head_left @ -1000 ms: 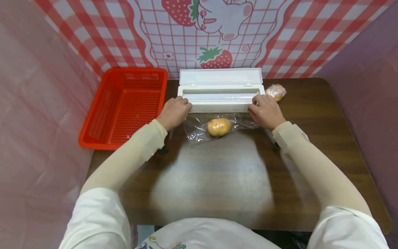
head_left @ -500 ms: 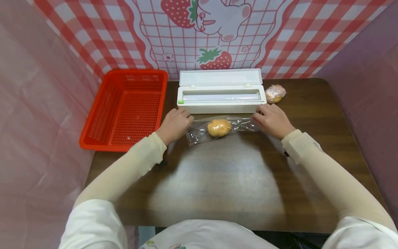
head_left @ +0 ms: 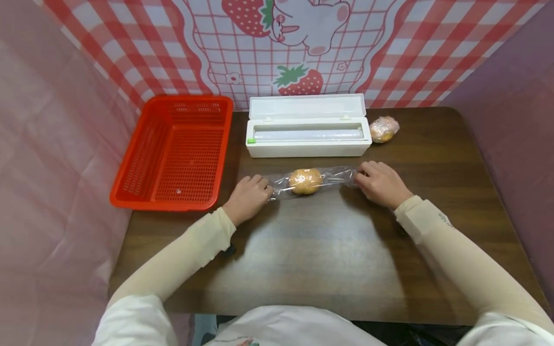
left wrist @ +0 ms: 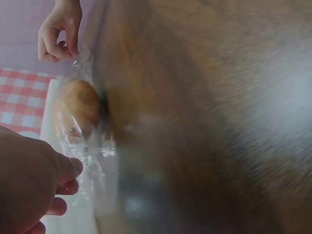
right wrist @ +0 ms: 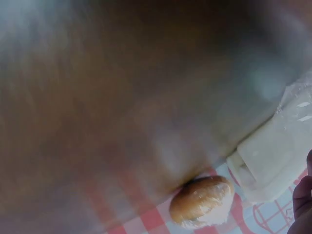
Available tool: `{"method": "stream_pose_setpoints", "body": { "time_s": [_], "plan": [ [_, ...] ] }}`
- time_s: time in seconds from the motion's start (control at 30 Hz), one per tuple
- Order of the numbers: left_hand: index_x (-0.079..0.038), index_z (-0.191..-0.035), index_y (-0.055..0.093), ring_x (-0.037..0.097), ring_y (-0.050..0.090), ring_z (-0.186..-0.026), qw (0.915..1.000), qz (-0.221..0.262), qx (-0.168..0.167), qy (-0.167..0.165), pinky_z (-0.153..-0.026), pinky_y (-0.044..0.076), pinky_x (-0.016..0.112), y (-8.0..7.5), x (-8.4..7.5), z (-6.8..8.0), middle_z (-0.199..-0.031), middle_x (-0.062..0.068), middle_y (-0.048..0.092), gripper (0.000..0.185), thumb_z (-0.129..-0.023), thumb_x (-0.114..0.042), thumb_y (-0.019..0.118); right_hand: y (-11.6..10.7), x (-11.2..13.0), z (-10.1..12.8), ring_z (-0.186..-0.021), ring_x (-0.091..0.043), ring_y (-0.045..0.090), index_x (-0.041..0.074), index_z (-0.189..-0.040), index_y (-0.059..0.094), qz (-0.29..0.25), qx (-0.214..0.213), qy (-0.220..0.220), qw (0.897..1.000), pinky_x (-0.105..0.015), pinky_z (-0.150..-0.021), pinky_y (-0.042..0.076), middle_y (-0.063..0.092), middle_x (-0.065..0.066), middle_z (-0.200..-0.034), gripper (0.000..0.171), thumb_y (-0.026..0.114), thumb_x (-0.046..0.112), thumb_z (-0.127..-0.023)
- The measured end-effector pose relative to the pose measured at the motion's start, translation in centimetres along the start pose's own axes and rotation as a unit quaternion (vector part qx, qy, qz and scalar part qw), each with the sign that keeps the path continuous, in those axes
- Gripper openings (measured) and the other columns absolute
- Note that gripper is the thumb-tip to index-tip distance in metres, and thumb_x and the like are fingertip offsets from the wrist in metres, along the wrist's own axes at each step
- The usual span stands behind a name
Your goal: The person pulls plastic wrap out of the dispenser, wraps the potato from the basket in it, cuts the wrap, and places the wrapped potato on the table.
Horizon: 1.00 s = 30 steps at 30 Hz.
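A smooth yellow-brown potato (head_left: pixel 305 181) lies in a strip of clear plastic wrap (head_left: pixel 335 176), stretched sideways above the front of the wrap box. My left hand (head_left: pixel 249 197) pinches the strip's left end, and my right hand (head_left: pixel 381 182) pinches its right end. The left wrist view shows the film around the potato (left wrist: pixel 78 108), bunched towards the right hand (left wrist: pixel 59 33). Just behind the strip stands a white wrap dispenser box (head_left: pixel 305 150) with its lid up and a roll inside. Only the edge of the right hand (right wrist: pixel 303 200) shows in the right wrist view.
A red plastic basket (head_left: pixel 225 144) stands to the left. Another wrapped potato (head_left: pixel 384 129) sits by the box's right end. Behind is a checked strawberry backdrop (head_left: pixel 433 43); pink cloth (head_left: pixel 47 192) hangs at the left.
Both hands have come away from the dispenser's front edge towards the body, drawing the wrap with them. The film is now gathered into a narrower strip, and the potato has shifted slightly nearer.
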<state>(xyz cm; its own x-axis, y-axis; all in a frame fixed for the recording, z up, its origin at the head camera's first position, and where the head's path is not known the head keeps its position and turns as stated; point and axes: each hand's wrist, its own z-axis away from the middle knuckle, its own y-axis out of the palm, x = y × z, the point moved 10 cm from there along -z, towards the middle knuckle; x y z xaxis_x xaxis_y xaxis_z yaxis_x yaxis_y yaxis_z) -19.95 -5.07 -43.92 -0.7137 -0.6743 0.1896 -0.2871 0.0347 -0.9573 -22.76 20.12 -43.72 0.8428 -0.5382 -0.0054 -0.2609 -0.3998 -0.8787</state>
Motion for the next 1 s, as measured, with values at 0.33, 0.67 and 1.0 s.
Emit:
{"method": "stream_pose_setpoints", "body": {
  "time_s": [0.33, 0.67, 1.0],
  "plan": [
    [-0.011, -0.099, 0.077, 0.024, 0.063, -0.090, 0.9996, 0.016, 0.024, -0.002, -0.063, 0.050, 0.033, 2.2, -1.3, 0.9, -0.101, 0.007, 0.072, 0.013, -0.087, -0.007, 0.073, 1.7, 0.5, 0.4, -0.070, -0.033, 0.052, 0.003, -0.085, 0.065, 0.004, 0.030, -0.004, 1.000, -0.043, -0.056, 0.041, 0.054, -0.011, -0.084, 0.004, 0.067, 0.006, -0.085],
    [-0.010, -0.097, 0.076, 0.025, 0.061, -0.090, 0.9990, 0.021, 0.039, -0.010, -0.062, 0.047, 0.034, 3.3, -1.6, 1.2, -0.097, 0.008, 0.070, 0.012, -0.087, -0.005, 0.070, 3.2, 0.8, 0.2, -0.070, -0.031, 0.057, 0.007, -0.085, 0.066, 0.014, 0.072, -0.002, 0.997, -0.043, -0.057, 0.043, 0.057, -0.008, -0.081, 0.005, 0.069, 0.011, -0.087],
    [-0.009, -0.097, 0.074, 0.027, 0.062, -0.088, 0.9961, 0.048, 0.066, -0.034, -0.062, 0.048, 0.036, 3.5, -1.6, 1.1, -0.096, 0.009, 0.069, 0.014, -0.087, -0.013, 0.065, 3.8, 1.1, 0.1, -0.070, -0.030, 0.058, 0.008, -0.083, 0.065, 0.006, 0.104, 0.015, 0.994, -0.043, -0.057, 0.044, 0.057, -0.008, -0.080, 0.006, 0.069, 0.010, -0.086]
  ]
}}
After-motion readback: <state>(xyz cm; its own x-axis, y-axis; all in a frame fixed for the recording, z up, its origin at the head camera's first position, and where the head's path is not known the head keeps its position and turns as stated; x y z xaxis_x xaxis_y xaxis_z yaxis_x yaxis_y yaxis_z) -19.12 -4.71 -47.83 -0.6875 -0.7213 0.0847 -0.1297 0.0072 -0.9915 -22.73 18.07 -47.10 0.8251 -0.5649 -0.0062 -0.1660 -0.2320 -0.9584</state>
